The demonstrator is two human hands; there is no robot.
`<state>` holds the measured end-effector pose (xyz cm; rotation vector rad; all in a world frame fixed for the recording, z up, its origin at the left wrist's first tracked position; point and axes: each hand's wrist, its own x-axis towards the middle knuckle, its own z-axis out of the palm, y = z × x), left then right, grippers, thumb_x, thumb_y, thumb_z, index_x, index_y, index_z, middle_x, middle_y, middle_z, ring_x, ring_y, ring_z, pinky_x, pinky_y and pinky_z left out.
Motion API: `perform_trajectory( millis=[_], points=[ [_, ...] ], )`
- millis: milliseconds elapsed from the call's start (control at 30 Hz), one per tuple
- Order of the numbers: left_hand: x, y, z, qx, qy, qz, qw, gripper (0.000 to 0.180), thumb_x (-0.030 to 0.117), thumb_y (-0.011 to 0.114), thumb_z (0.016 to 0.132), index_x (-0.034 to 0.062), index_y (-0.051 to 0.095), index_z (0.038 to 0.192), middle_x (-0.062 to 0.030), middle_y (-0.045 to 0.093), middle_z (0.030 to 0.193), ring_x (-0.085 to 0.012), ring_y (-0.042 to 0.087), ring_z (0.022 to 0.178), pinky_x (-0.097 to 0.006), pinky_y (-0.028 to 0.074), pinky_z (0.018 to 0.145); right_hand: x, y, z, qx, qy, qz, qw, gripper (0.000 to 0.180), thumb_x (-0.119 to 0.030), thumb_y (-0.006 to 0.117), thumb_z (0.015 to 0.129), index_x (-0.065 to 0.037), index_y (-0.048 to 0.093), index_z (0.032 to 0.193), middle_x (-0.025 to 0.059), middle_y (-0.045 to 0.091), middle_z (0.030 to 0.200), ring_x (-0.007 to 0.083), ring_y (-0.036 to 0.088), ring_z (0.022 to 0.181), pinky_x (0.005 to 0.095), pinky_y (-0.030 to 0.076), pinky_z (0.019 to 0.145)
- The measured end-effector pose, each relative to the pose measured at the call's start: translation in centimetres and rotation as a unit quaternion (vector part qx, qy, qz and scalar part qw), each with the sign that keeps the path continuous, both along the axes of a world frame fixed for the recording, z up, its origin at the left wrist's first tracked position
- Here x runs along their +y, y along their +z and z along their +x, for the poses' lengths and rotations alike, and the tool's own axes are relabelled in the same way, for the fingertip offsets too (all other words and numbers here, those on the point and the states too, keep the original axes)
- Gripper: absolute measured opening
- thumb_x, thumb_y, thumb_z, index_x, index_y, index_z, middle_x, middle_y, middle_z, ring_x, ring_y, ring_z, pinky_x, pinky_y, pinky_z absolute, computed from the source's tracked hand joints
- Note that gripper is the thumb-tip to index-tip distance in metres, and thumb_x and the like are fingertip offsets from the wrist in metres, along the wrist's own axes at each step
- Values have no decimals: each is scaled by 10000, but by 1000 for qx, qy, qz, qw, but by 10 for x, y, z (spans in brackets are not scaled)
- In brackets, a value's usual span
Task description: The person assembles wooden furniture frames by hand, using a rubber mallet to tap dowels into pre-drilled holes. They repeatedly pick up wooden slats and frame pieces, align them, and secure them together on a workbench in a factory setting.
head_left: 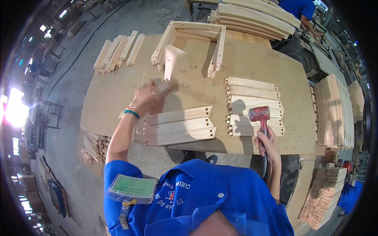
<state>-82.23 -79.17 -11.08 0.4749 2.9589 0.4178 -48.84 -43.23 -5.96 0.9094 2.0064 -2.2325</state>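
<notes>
Lettered blue shirt (pixel 244 192) | printed badge (pixel 132 188) | right hand (pixel 268 145) grips mallet (pixel 259 114) | left hand (pixel 145 97): can't tell

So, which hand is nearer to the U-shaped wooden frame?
Left. The left hand is on the near side of the wooden frame, slightly to its left; the right hand, holding a red mallet, is farther from it, to the near right.

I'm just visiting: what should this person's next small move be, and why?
Perhaps steady the pale wooden piece with the left hand before using the red mallet. The piece is blurred, just beyond that hand, and no clear grip on it shows, while the right hand holds the mallet.
</notes>
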Motion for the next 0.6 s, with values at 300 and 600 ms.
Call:
perform_trajectory(
  millis=[300,600],
  points=[
    [-24,90,16,37,27,2,999,439,252,629,794,164,577,1221,-146,686,996,-340,661,910,-436,508,779,8,-10,7,7,-10,-40,999,240,-220,594,916,-62,463,1041,64,544,645,26,374,369,194,285,317],
    [-17,98,54,224,-74,115,965,521,56,602,839,146,513,1345,-145,620,1218,-300,605,1114,-365,488,900,3,-15,10,16,-8,-95,995,159,-175,594,917,-81,494,996,36,538,651,11,372,394,182,282,336]
  ],
)
